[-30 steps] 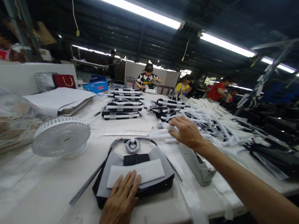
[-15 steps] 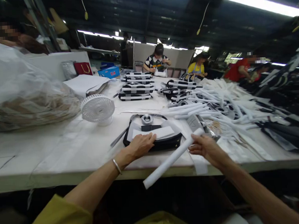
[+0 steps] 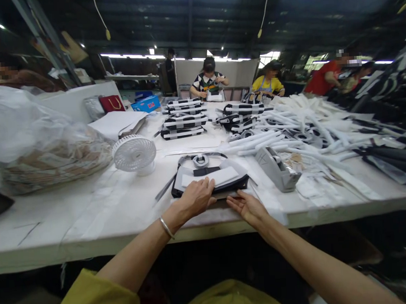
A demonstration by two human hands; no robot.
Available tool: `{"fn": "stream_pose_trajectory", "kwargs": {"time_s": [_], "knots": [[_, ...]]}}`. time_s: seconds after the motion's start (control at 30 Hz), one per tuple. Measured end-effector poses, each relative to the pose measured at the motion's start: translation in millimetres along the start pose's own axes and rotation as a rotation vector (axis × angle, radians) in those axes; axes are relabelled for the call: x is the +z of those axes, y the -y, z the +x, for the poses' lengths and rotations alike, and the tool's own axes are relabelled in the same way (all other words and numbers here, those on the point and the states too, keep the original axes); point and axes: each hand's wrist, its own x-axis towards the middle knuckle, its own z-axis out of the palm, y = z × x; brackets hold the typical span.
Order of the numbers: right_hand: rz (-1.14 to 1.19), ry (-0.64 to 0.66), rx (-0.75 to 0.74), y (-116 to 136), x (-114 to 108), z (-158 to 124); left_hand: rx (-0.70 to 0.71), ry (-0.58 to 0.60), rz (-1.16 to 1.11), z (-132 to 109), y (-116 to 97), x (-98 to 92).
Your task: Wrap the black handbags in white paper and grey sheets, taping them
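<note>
A black handbag lies on the table in front of me, with pale wrapping over its front and a coiled, wrapped piece at its top. Across it rests a flat white foam strip. My left hand is closed over the bag's near edge, fingertips on top by the foam strip and thumb lower down. Palm up, my right hand has its fingers stretched out at the bag's near right edge and holds nothing visible. A grey tape dispenser stands right of the bag.
White foam tubes and wrapped parts heap up at the right. Stacked wrapped bags sit farther back. A small white fan and a large plastic sack occupy the left. Co-workers sit beyond the table.
The white foam tube has left my right hand and is out of sight. That hand has moved left to the bag's near edge. My left thumb now shows below the edge.
</note>
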Motion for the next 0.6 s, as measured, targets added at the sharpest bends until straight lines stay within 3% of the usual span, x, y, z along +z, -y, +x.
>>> {"fn": "stream_pose_trajectory", "kwargs": {"time_s": [0.2, 0.27, 0.33, 0.4, 0.53, 0.6], "knots": [[-0.045, 0.039, 0.051, 8.1, -9.7, 1.3, -0.109, -0.192, 0.087, -14.2, -20.2, 40.6], [-0.236, 0.108, 0.116, 17.6, -20.3, -7.0, -0.131, -0.222, 0.101, -16.5, -22.9, 47.2], [-0.551, 0.143, 0.069, 26.4, -31.4, -18.6, -0.131, -0.236, 0.102, -17.3, -23.8, 49.5], [-0.881, 0.130, -0.239, 32.2, -37.0, -30.2, -0.122, -0.242, 0.095, -17.3, -23.7, 49.6], [-1.327, 0.257, -1.215, 33.1, -22.2, -38.5, -0.124, -0.253, 0.099, -17.2, -22.8, 50.6], [-1.520, 0.345, -1.469, 30.5, -8.2, -31.6, -0.121, -0.270, 0.105, -17.0, -21.9, 52.4]]}}
